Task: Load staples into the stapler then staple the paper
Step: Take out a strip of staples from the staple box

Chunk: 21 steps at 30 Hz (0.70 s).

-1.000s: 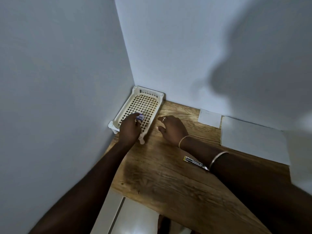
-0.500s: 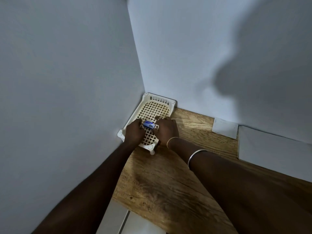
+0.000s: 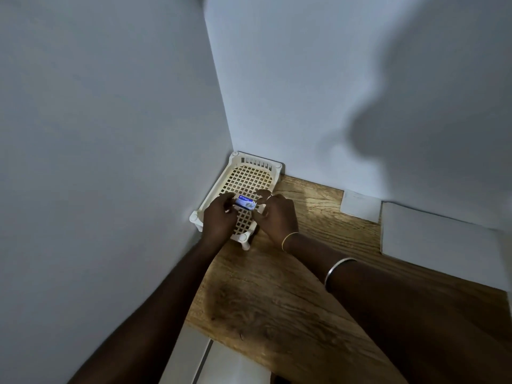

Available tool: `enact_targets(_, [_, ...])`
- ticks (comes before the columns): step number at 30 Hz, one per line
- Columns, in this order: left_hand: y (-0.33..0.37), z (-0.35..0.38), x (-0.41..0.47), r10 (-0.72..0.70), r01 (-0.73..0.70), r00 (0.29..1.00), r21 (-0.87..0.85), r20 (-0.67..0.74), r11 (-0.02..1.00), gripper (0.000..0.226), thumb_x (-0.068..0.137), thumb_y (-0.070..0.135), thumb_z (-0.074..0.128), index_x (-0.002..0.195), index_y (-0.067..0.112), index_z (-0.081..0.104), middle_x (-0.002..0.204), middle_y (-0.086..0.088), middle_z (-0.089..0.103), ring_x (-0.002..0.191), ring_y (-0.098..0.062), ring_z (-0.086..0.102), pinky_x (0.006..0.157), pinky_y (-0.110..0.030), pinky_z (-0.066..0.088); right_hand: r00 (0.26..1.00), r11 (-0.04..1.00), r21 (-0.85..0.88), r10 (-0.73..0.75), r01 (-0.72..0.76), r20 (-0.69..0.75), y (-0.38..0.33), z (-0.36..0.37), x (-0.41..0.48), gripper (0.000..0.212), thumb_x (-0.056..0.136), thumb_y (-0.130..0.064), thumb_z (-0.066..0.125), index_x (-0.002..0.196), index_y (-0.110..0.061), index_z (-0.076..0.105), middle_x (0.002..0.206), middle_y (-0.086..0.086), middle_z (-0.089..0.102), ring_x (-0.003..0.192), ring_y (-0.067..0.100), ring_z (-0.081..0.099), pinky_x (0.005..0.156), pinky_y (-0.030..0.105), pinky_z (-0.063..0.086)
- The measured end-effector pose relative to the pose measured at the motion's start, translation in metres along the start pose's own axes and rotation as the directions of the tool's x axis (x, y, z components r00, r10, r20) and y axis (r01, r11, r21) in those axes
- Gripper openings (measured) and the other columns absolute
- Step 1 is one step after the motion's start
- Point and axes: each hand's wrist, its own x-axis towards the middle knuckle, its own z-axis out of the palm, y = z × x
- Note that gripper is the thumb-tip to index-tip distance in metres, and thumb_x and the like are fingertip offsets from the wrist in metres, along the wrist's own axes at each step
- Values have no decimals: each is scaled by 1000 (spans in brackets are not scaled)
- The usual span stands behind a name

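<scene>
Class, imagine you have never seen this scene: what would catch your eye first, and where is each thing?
First, the small blue staple box, held between the left hand and the right hand above the cream lattice tray, which sits in the wall corner. Next, the white paper lying on the wooden table to the right, against the wall. A large dark shadow covers the right-hand wall.

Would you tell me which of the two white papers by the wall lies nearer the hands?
The small paper, left of the large sheet, closer to the basket.
</scene>
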Motion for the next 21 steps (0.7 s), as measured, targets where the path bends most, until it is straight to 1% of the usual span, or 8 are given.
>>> enact_targets(3, [11, 1, -27, 35, -32, 999, -211, 8, 977, 35, 92, 1, 68, 127, 6, 66, 117, -4, 71, 109, -18, 67, 83, -13, 53, 999, 992, 125, -3, 9, -55, 0, -29, -25, 48, 79, -38, 74, 124, -24, 66, 105, -5, 76, 101, 15, 68, 93, 41, 52])
enact_targets(5, [18, 6, -47, 46, -36, 999, -326, 24, 945, 33, 90, 6, 73, 123, 11, 69, 110, 2, 74, 102, -13, 69, 81, -17, 56, 993, 980, 199, 0, 24, -122, 3, -48, -43, 42, 78, -37, 75, 118, -29, 65, 103, -11, 74, 96, 2, 67, 88, 34, 54])
enact_targets(7, [23, 12, -68, 64, -26, 995, -441, 72, 897, 31, 90, 10, 76, 120, 16, 71, 108, 4, 77, 101, -9, 72, 76, -19, 57, 985, 971, 239, 22, 19, -171, 6, -67, -62, 42, 77, -36, 77, 116, -31, 64, 101, -14, 73, 94, -3, 67, 86, 27, 53])
enact_targets(9, [28, 22, -85, 75, 24, 986, -571, 148, 821, 32, 91, 10, 75, 121, 17, 69, 113, 1, 77, 107, -13, 72, 81, -24, 58, 981, 967, 255, 36, 14, -190, 8, -83, -79, 46, 76, -35, 81, 118, -31, 61, 99, -16, 73, 96, -4, 67, 87, 20, 49])
enact_targets(11, [33, 34, -98, 69, 89, 976, -669, 207, 738, 36, 91, 8, 75, 125, 13, 65, 119, -7, 75, 115, -22, 70, 94, -35, 57, 980, 964, 264, 48, 5, -195, 11, -99, -92, 50, 75, -35, 83, 119, -31, 60, 99, -17, 73, 97, -4, 67, 87, 14, 47])
enact_targets(13, [40, 45, -107, 51, 148, 970, -737, 240, 660, 37, 90, 7, 74, 125, 11, 64, 120, -13, 74, 116, -28, 69, 99, -42, 54, 978, 966, 259, 53, 2, -204, 13, -115, -104, 51, 76, -36, 84, 120, -29, 59, 98, -16, 73, 99, -4, 67, 87, 11, 45])
enact_targets(16, [51, 59, -121, 50, 201, 960, -803, 275, 560, 29, 86, 9, 74, 113, 15, 66, 112, -13, 76, 108, -26, 72, 90, -38, 59, 977, 967, 255, 45, 10, -208, 16, -132, -123, 50, 76, -33, 84, 120, -25, 61, 100, -15, 74, 99, -4, 67, 87, 10, 45])
enact_targets(21, [59, 76, -137, 86, 234, 945, -839, 314, 492, 37, 81, 16, 78, 111, 8, 58, 110, -18, 71, 100, -27, 69, 83, -36, 57, 967, 961, 272, 108, -43, -231, 20, -145, -150, 49, 75, -34, 85, 117, -31, 60, 99, -16, 72, 95, -5, 67, 80, 16, 53])
